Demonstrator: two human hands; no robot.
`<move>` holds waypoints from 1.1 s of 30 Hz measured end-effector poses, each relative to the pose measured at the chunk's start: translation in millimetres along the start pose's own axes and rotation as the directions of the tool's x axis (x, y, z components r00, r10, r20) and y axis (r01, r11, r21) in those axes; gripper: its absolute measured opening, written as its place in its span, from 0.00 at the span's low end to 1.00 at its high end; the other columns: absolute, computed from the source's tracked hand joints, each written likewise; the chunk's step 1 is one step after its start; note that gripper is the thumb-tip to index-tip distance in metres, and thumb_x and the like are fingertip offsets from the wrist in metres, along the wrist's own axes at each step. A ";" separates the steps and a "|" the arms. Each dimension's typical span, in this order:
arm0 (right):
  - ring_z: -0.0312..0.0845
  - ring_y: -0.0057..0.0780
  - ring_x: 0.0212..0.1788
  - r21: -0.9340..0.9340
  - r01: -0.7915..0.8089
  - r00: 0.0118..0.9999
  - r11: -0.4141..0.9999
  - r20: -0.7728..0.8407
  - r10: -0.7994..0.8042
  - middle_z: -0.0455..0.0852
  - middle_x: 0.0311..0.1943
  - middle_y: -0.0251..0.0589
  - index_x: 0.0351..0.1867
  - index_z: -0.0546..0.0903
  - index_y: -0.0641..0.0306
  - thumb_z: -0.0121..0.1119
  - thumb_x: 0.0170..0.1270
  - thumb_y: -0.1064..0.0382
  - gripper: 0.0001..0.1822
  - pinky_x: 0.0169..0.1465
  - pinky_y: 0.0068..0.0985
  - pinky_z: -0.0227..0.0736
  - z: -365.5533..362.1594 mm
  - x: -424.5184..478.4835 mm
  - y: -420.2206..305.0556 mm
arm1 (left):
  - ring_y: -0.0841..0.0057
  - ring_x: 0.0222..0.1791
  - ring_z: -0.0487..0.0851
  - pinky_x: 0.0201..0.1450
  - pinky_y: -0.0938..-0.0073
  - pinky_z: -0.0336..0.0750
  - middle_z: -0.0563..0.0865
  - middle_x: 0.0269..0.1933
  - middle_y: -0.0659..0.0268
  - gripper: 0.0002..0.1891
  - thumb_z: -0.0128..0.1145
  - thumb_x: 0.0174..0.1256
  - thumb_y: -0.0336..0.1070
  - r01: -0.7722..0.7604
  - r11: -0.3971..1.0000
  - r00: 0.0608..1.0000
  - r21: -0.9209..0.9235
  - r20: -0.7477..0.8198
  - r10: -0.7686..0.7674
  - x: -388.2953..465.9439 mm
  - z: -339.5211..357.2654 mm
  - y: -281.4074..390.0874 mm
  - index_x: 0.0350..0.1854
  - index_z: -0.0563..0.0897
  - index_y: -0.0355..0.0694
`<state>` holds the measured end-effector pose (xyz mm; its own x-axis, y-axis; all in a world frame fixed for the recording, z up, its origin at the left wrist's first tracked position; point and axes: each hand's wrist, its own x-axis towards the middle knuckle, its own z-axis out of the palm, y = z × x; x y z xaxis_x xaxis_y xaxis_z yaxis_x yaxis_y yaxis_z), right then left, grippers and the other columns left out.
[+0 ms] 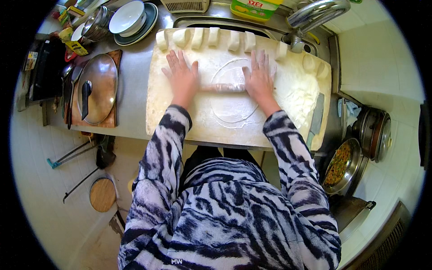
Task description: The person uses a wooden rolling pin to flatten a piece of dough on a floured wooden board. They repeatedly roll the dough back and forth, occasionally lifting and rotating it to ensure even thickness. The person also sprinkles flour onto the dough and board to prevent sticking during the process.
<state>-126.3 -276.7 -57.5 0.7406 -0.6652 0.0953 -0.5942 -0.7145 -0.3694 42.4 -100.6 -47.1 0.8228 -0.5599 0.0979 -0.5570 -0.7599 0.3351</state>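
A thin round sheet of dough [233,109] lies on a large floured wooden board [165,111]. Across its middle runs a rolling pin [222,87], blurred by motion. The palm of my left hand [182,74] rests over the pin's left end, fingers stretched out and spread. My right hand [260,76] presses flat on the pin towards its right end, fingers also extended. Several cut pieces of dough [213,36] are lined up along the board's far edge. Loose flour [302,98] is heaped at the right, beside a kitchen knife [316,113].
Behind the board are a sink [189,23] and a chrome faucet [297,42]. To the left, a glass lid [98,89] lies on a wooden cutting board [113,116], near stacked bowls [127,18]. At right stand a pan of chopped food [339,165] and a lidded pot [374,131].
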 end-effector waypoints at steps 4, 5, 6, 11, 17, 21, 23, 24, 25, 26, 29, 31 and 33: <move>0.41 0.49 0.83 0.130 0.023 0.994 0.991 0.104 -0.036 0.48 0.82 0.52 0.81 0.53 0.58 0.54 0.72 0.50 0.41 0.80 0.55 0.33 -23.2 -96.9 18.7 | 0.54 0.83 0.44 0.79 0.36 0.35 0.49 0.83 0.50 0.38 0.46 0.76 0.52 -0.207 0.978 0.968 -0.006 0.143 0.206 -73.2 -11.8 0.8 0.81 0.54 0.38; 0.40 0.50 0.83 0.168 0.021 0.992 0.986 0.117 -0.041 0.48 0.82 0.53 0.81 0.52 0.59 0.55 0.71 0.52 0.41 0.80 0.54 0.32 -27.7 -120.4 24.0 | 0.56 0.83 0.45 0.80 0.38 0.35 0.51 0.83 0.51 0.39 0.47 0.74 0.53 -0.272 0.962 0.934 0.021 0.246 0.259 -96.8 -19.2 1.8 0.82 0.53 0.42; 0.40 0.50 0.83 0.154 0.014 0.989 0.988 0.141 -0.036 0.48 0.82 0.54 0.81 0.52 0.60 0.54 0.71 0.53 0.41 0.80 0.54 0.32 -29.7 -133.2 24.8 | 0.56 0.83 0.46 0.80 0.38 0.36 0.52 0.83 0.52 0.39 0.48 0.74 0.53 -0.345 0.938 0.901 0.018 0.287 0.326 -112.9 -23.1 1.7 0.82 0.54 0.44; 0.40 0.51 0.83 0.067 -0.076 0.993 0.995 0.095 0.069 0.48 0.81 0.55 0.81 0.52 0.61 0.53 0.71 0.53 0.41 0.79 0.57 0.29 -29.0 -107.2 28.3 | 0.56 0.83 0.48 0.78 0.36 0.41 0.53 0.82 0.51 0.37 0.49 0.75 0.53 -0.372 0.928 0.915 0.036 0.185 0.360 -57.8 -10.0 29.5 0.81 0.57 0.43; 0.41 0.48 0.83 0.013 -0.187 0.981 0.982 -0.049 0.187 0.48 0.82 0.50 0.82 0.52 0.57 0.49 0.73 0.49 0.39 0.78 0.62 0.25 -14.5 -31.0 53.5 | 0.53 0.82 0.49 0.77 0.34 0.44 0.54 0.81 0.47 0.36 0.48 0.76 0.53 -0.236 0.972 0.971 0.013 -0.026 0.236 7.9 23.0 54.4 0.79 0.59 0.37; 0.41 0.48 0.83 0.063 -0.112 0.993 0.992 0.056 0.109 0.50 0.82 0.49 0.81 0.53 0.56 0.51 0.72 0.50 0.40 0.78 0.62 0.25 -28.7 -94.4 55.6 | 0.50 0.82 0.48 0.77 0.34 0.42 0.52 0.82 0.46 0.37 0.48 0.75 0.52 -0.333 0.943 0.933 -0.030 0.137 0.334 -57.5 3.7 46.5 0.80 0.56 0.37; 0.40 0.48 0.83 0.066 -0.102 0.987 0.993 0.132 0.093 0.50 0.82 0.48 0.81 0.53 0.56 0.51 0.71 0.50 0.40 0.78 0.61 0.25 -36.3 -123.9 55.4 | 0.54 0.83 0.49 0.78 0.35 0.42 0.52 0.82 0.50 0.37 0.50 0.74 0.52 -0.405 0.914 0.866 -0.035 0.307 0.396 -98.8 -13.1 40.1 0.81 0.57 0.42; 0.40 0.48 0.83 0.040 -0.095 0.985 0.995 0.145 0.088 0.50 0.82 0.48 0.81 0.53 0.56 0.52 0.71 0.50 0.40 0.78 0.61 0.25 -37.5 -134.3 56.2 | 0.54 0.83 0.48 0.78 0.35 0.42 0.52 0.83 0.50 0.37 0.50 0.74 0.52 -0.430 0.902 0.848 -0.047 0.323 0.421 -107.3 -15.0 38.5 0.81 0.56 0.44; 0.40 0.48 0.83 0.014 -0.087 0.984 0.996 0.159 0.083 0.50 0.82 0.48 0.81 0.53 0.56 0.52 0.70 0.51 0.41 0.78 0.61 0.25 -37.7 -139.2 57.3 | 0.55 0.83 0.48 0.77 0.34 0.42 0.52 0.83 0.51 0.37 0.50 0.74 0.52 -0.453 0.890 0.829 -0.060 0.339 0.445 -110.8 -15.2 37.9 0.81 0.56 0.45; 0.41 0.48 0.83 0.022 -0.106 0.987 0.994 0.126 0.102 0.51 0.82 0.48 0.81 0.53 0.56 0.52 0.71 0.50 0.41 0.78 0.61 0.25 -35.3 -135.0 59.8 | 0.55 0.83 0.47 0.77 0.33 0.42 0.51 0.83 0.51 0.37 0.50 0.74 0.53 -0.451 0.891 0.844 -0.048 0.302 0.443 -103.8 -9.9 39.8 0.82 0.56 0.45; 0.41 0.48 0.83 0.001 -0.170 0.985 0.985 0.009 0.170 0.51 0.82 0.48 0.81 0.54 0.56 0.52 0.71 0.50 0.40 0.78 0.62 0.25 -24.4 -87.3 71.7 | 0.54 0.83 0.46 0.76 0.30 0.41 0.51 0.83 0.51 0.37 0.48 0.76 0.55 -0.447 0.894 0.880 -0.021 0.169 0.444 -37.5 10.3 66.6 0.81 0.56 0.44; 0.42 0.47 0.83 -0.062 -0.227 0.972 0.972 -0.081 0.222 0.52 0.81 0.47 0.81 0.55 0.56 0.52 0.72 0.49 0.39 0.77 0.63 0.25 -18.6 -51.3 81.6 | 0.53 0.83 0.46 0.76 0.31 0.40 0.50 0.83 0.49 0.37 0.47 0.76 0.54 -0.386 0.922 0.920 -0.037 0.066 0.387 0.2 31.2 81.5 0.81 0.55 0.42; 0.42 0.47 0.83 -0.054 -0.213 0.975 0.976 -0.074 0.209 0.52 0.81 0.47 0.81 0.55 0.55 0.52 0.72 0.49 0.39 0.77 0.65 0.24 -19.8 -34.4 81.1 | 0.52 0.83 0.45 0.77 0.31 0.39 0.50 0.82 0.48 0.37 0.47 0.77 0.53 -0.296 0.952 0.954 -0.079 0.031 0.299 10.2 35.1 82.6 0.81 0.55 0.40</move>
<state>-206.2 -316.1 -72.5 0.5749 -0.8139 0.0843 -0.7542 -0.5670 -0.3311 0.8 -180.7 -51.3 0.6149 -0.7712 0.1648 -0.7647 -0.5320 0.3637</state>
